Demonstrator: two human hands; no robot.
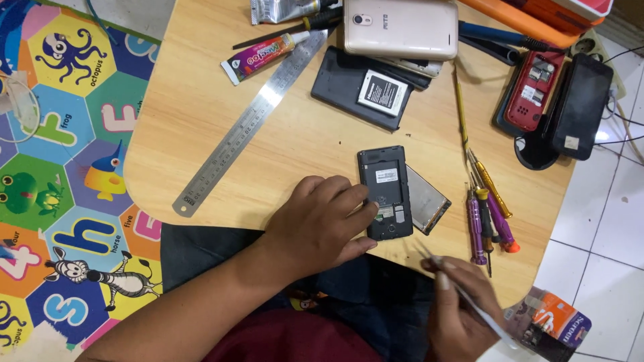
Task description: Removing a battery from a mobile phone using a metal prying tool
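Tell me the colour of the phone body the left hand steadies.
Black, open-backed phone body under the left hand; the head view shows it.

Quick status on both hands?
Left hand: fingers rest on the opened black phone, steadying it, not gripping.
Right hand: closed on thin tweezers.

phone (385, 193) on table (201, 121), screwdrivers (488, 218) right

My left hand (318, 224): fingers steady the opened black phone (385, 193)
My right hand (463, 305): pinches tweezers (463, 295), at five o'clock of the phone
Screwdrivers (488, 218): at three o'clock
Steel ruler (251, 121): at ten o'clock
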